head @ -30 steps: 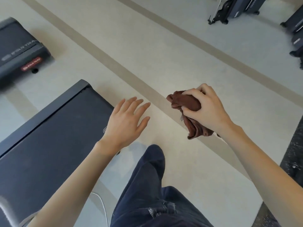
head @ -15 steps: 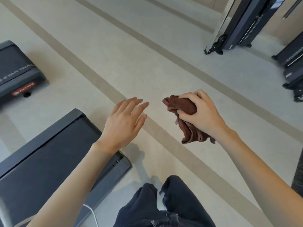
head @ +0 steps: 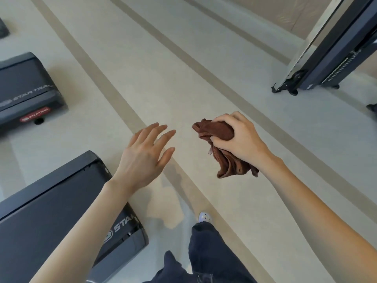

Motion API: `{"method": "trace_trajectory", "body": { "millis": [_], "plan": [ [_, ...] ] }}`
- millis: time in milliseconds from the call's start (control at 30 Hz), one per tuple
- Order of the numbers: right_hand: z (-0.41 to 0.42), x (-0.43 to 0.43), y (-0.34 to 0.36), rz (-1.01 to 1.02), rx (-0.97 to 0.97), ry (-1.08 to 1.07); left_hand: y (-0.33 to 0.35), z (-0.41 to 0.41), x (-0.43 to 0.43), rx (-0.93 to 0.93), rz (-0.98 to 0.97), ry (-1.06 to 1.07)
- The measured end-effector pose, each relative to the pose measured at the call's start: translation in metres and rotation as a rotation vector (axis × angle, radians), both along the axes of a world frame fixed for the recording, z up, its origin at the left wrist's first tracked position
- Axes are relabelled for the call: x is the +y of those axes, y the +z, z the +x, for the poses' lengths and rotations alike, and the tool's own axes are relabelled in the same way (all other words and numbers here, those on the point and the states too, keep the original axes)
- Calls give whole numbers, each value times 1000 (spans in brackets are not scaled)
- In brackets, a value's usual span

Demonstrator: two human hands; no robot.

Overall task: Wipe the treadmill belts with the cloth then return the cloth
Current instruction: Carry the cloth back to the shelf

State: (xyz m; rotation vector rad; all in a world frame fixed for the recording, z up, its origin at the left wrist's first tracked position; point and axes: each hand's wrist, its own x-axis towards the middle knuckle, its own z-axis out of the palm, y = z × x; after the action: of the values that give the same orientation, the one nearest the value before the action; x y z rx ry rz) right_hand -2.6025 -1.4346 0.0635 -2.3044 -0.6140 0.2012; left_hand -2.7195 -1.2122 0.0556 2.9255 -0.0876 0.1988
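Left hand hovering palm down, fingers straight and slightly spread. Right hand gripping cloth, fingers curling over it, thumb pressing its side. Both bare forearms stretching forward, hands near but apart.

floor ahead: open | treadmill lower-left: blocks | second treadmill far-left | machine base far-right: probably clear

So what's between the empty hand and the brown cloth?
Nothing. In the head view, only bare floor shows in the gap between the left hand and the cloth, which the right hand grips.
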Motion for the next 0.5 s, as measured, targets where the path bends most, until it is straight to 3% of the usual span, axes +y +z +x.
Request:
{"method": "trace_trajectory", "body": {
  "millis": [367,500],
  "plan": [
    [171,-17,15,48,-48,7,13,150,-22,-47,-104,181],
    [211,-5,4,21,-19,28,8,184,-14,2,-53,148]
  ]
}}
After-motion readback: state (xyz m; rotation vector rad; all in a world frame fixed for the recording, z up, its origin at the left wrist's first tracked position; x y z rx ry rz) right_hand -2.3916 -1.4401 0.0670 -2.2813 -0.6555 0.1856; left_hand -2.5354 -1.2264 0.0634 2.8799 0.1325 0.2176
